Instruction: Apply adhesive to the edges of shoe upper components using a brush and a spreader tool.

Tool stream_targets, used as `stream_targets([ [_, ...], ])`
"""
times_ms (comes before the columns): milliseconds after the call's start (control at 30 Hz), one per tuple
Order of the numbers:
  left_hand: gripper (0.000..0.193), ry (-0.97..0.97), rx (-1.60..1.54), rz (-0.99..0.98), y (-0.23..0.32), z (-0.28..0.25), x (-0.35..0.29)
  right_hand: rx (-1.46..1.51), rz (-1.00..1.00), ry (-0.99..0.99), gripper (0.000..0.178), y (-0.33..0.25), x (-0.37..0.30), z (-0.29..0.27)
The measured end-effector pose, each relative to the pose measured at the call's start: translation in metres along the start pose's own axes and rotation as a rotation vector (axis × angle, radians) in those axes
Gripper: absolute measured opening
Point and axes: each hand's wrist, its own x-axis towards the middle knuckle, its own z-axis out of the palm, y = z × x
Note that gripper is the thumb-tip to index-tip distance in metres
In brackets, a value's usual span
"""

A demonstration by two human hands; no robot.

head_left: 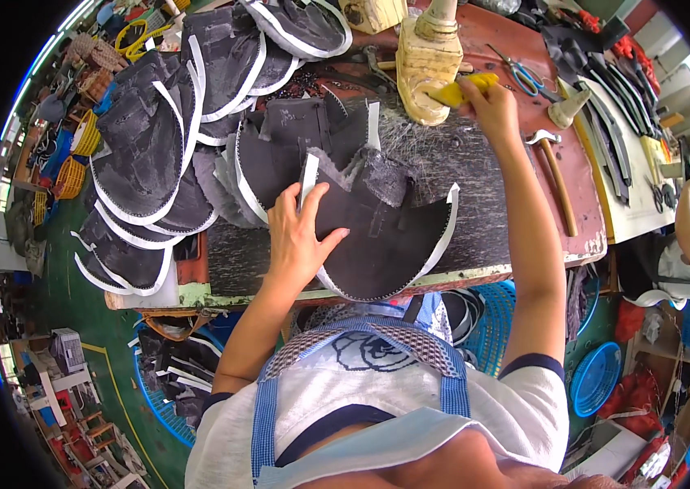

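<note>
A black shoe upper piece (377,244) lies at the table's front edge, with grey fleecy lining showing and white tape along its stitched curved rim. My left hand (297,228) rests on its left side, thumb and fingers spread, beside an upright end of white tape (309,181). Farther off, my right hand (489,106) is closed around a yellow tool (475,88). The tool's tip reaches the round opening of a yellowed, glue-crusted container (425,81); its exact kind is unclear. Just behind the piece lies another black upper (284,134).
Overlapping black uppers (137,151) with white edging cover the table's left side. To the right lie a hammer (557,183), blue-handled scissors (524,77) and a crusted cone-shaped piece (568,109). Blue baskets (596,379) stand below. Another person's arm (689,224) shows at far right.
</note>
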Motion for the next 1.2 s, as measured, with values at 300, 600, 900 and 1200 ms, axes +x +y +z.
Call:
stream_targets([
  [300, 0.079, 0.069, -0.097, 0.036, -0.005, 0.022, -0.004, 0.16, 0.138, -0.195, 0.035, 0.028, 0.011, -0.008],
  [600, 0.074, 0.09, -0.045, 0.107, -0.016, 0.031, -0.007, -0.029, 0.21, -0.242, 0.012, -0.012, -0.164, -0.025],
  [900, 0.076, 0.152, -0.029, 0.165, -0.009, 0.025, -0.01, 0.01, -0.123, -0.143, 0.009, -0.012, -0.201, -0.004],
  [1200, 0.084, -0.09, -0.56, -0.081, -0.005, 0.002, 0.014, -0.398, -0.147, -0.007, 0.029, 0.003, 0.004, 0.026],
])
